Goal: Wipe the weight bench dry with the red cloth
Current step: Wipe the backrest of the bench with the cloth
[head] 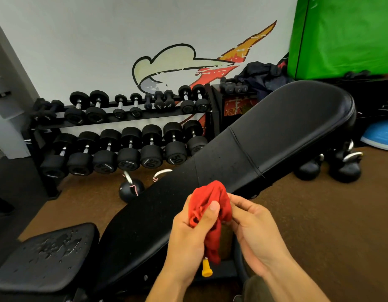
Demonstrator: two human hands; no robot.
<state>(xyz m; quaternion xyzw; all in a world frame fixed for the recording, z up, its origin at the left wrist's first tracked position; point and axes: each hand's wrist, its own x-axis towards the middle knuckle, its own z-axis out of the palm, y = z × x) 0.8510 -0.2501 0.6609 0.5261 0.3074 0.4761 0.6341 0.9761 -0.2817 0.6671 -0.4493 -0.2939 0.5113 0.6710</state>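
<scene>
While the red cloth (210,205) is being held bunched up in both hands, it is being carried just above the near right edge of the weight bench (265,136), whose long black back pad is stretching from the near centre to the far right. The left hand (193,234) is being curled round the cloth's left side, and its thumb is being pressed across the front of the bundle. The cloth's right edge is being pinched by the right hand (256,229) between bent fingertips and thumb. A tail of fabric is hanging down between the two wrists, ending just above a yellow knob (207,270) on the bench frame. Whether the cloth is touching the pad cannot be told.

At the near left, the seat pad (47,256) is being covered by water droplets and small puddles, and fine specks are lying on the middle of the back pad. At the far left, a two-tier dumbbell rack (123,114) is standing against the white wall, loaded with black dumbbells. A kettlebell (130,188) is sitting on the brown floor just in front of the rack, and more kettlebells (345,166) are sitting on the floor at the right, beside the bench. A green mat (341,35) is leaning at the far right, with a blue dome (380,136) lying below it.
</scene>
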